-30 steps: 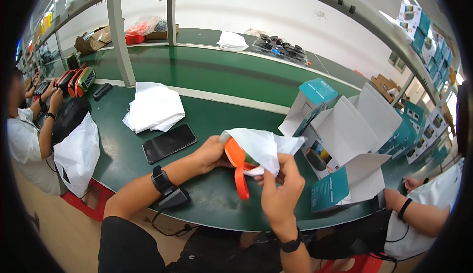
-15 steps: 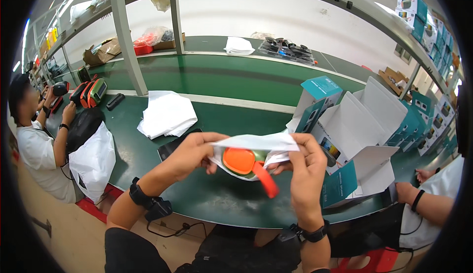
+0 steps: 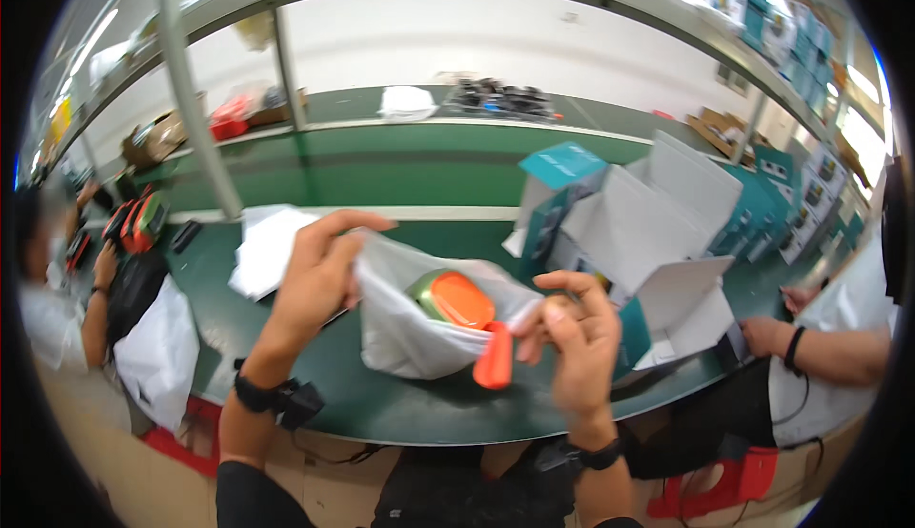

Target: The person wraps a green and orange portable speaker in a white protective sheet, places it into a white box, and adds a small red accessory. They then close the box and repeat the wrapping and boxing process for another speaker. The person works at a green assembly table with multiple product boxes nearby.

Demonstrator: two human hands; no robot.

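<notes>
My left hand (image 3: 319, 266) is closed on the upper left edge of a white soft bag (image 3: 410, 342), holding it up over the green table. Inside the bag's mouth lies a green portable speaker (image 3: 460, 299) with an orange end face. Its orange strap (image 3: 494, 356) hangs out over the bag's rim. My right hand (image 3: 572, 337) pinches the bag's right edge, close beside the strap. The lower part of the speaker is hidden by the bag.
White bags (image 3: 267, 253) lie stacked on the table (image 3: 419, 414) at left. Open teal-and-white boxes (image 3: 658, 209) stand at right. Co-workers sit on both sides, one with a hand (image 3: 762, 337) at the table's right. A metal shelf post (image 3: 195, 99) rises at the back left.
The bag's mouth has widened and its body hangs lower. My left hand has risen, lifting its edge, and the speaker sits tilted in it. The whole view has shifted somewhat.
</notes>
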